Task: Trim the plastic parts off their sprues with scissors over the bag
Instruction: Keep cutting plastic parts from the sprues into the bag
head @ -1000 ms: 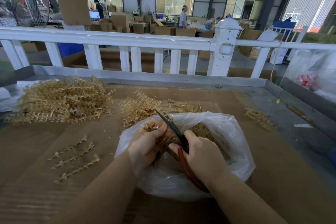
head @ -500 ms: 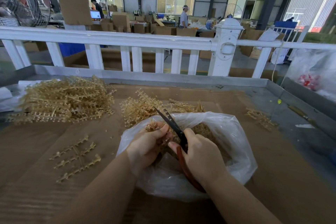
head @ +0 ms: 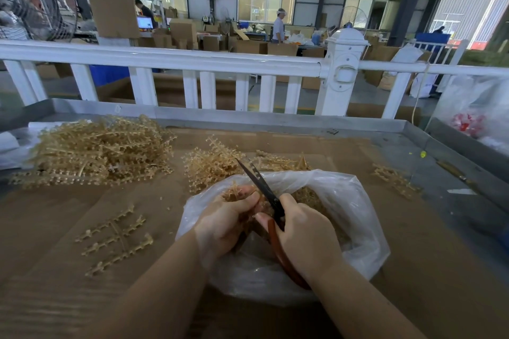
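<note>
A clear plastic bag (head: 355, 217) lies open on the cardboard-covered table, holding tan trimmed parts. Over its mouth my left hand (head: 223, 226) grips a tan sprue piece (head: 234, 191), mostly hidden by my fingers. My right hand (head: 305, 234) grips the scissors (head: 259, 183) by their red-brown handles; the dark blades point up and left, beside my left fingertips. A big heap of untrimmed sprues (head: 93, 151) lies at the far left, and a smaller heap (head: 212, 162) sits just behind the bag.
A single flat sprue (head: 115, 237) lies on the cardboard left of my left arm. A few loose sprues (head: 394, 177) sit at the right. A metal rim and a white fence (head: 192, 63) bound the table's far side. Another bag (head: 473, 107) hangs at far right.
Both hands stay over the bag with the same grips. The scissors and the held piece have shifted only slightly.
</note>
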`<state>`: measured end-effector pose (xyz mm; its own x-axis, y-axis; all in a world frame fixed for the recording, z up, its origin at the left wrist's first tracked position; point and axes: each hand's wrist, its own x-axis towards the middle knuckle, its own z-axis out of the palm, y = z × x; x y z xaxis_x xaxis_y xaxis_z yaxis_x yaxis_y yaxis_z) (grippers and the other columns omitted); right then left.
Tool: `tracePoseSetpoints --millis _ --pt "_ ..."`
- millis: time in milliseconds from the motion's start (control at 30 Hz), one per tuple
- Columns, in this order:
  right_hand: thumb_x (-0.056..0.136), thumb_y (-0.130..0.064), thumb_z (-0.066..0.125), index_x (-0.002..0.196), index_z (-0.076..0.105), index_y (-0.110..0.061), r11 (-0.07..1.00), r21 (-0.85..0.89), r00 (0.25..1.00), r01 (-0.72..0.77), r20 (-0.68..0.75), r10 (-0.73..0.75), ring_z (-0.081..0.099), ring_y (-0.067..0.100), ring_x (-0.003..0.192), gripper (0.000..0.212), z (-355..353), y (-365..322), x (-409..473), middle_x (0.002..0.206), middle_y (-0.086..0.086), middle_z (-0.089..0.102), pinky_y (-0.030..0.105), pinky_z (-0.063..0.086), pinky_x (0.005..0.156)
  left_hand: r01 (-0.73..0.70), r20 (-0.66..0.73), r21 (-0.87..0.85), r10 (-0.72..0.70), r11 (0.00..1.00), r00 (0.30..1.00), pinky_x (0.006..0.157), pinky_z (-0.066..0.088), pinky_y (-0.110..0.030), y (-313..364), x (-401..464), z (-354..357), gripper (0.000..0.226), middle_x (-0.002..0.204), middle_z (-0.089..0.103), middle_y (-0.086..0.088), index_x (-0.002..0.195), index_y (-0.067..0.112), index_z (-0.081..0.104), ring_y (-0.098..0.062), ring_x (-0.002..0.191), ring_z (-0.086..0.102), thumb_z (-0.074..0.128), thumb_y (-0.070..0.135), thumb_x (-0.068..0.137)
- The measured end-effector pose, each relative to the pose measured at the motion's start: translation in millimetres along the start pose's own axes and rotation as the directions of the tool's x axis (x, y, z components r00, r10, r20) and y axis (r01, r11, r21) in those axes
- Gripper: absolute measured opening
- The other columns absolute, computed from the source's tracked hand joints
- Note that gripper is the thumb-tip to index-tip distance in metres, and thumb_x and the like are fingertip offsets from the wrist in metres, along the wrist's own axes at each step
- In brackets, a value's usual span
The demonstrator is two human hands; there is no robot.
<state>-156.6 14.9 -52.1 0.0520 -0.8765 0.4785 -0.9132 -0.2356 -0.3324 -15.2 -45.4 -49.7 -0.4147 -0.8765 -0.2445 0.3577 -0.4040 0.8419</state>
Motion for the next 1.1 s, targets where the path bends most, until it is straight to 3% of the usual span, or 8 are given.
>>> tracePoseSetpoints --millis 233,567,700,800,967,1100 --pt "0.093 -0.057 0.040 0.098 0.047 -0.024 1.000 -0.001 1.000 -0.022 0.022 0.022 0.055 0.011 0.071 0.034 0.6 -1.5 0.1 0.077 -0.007 0.056 0.020 0.040 0.065 -0.007 -0.010 0.042 0.007 0.999 1.000 0.065 0.055 -0.033 0.2 -2.5 -1.1 0.044 0.089 0.068 -0.018 0.110 -0.005 0.063 -0.026 0.073 0.066 0.066 0.013 0.071" --pt "0.094 -0.057 0.038 0.103 0.050 -0.022 1.000 -0.023 0.998 -0.017 0.064 0.019 0.050 0.006 0.066 0.038 -0.6 2.7 0.7 0.075 -0.012 0.051 0.017 0.038 0.061 -0.015 -0.102 0.049 0.020 0.999 0.995 0.085 0.051 -0.045 2.4 -6.2 3.4 0.051 0.113 0.060 -0.032 0.118 -0.011 0.057 -0.035 0.087 0.062 0.067 0.006 0.071" --pt "0.092 -0.059 0.038 0.100 0.049 -0.024 0.999 -0.031 0.999 -0.024 0.023 0.024 0.050 0.007 0.066 0.037 -0.2 1.6 0.3 0.073 -0.011 0.052 0.017 0.036 0.061 -0.018 -0.134 0.115 0.033 0.993 0.990 0.079 0.053 -0.045 1.9 -5.7 4.9 0.033 0.104 0.065 -0.030 0.111 -0.011 0.061 -0.036 0.083 0.064 0.064 0.001 0.080" --pt "0.091 -0.059 0.039 0.100 0.050 -0.024 0.999 -0.014 0.999 -0.046 0.008 0.046 0.055 0.010 0.073 0.038 0.7 1.4 1.8 0.077 -0.008 0.055 0.018 0.038 0.065 -0.031 -0.153 0.172 0.058 0.985 0.987 0.081 0.051 -0.048 0.8 -6.1 6.9 0.031 0.097 0.068 -0.028 0.109 -0.011 0.063 -0.036 0.081 0.065 0.065 0.000 0.080" --pt "0.092 -0.058 0.041 0.093 0.042 -0.028 0.999 0.010 0.999 -0.045 0.015 0.045 0.046 0.007 0.067 0.031 -0.4 0.6 1.4 0.073 -0.011 0.050 0.019 0.032 0.063 -0.038 -0.156 0.158 0.063 0.987 0.986 0.070 0.055 -0.039 1.0 -5.4 5.8 0.031 0.095 0.067 -0.027 0.109 -0.010 0.061 -0.033 0.077 0.066 0.065 -0.003 0.079" --pt "0.093 -0.057 0.041 0.097 0.049 -0.023 0.999 0.030 0.999 -0.043 0.026 0.043 0.059 0.012 0.073 0.035 -3.4 0.5 2.5 0.074 -0.009 0.056 0.022 0.042 0.064 -0.040 -0.152 0.141 0.062 0.989 0.986 0.066 0.054 -0.039 0.7 -4.2 5.6 0.029 0.084 0.067 -0.022 0.103 -0.004 0.063 -0.031 0.069 0.065 0.069 -0.002 0.075"
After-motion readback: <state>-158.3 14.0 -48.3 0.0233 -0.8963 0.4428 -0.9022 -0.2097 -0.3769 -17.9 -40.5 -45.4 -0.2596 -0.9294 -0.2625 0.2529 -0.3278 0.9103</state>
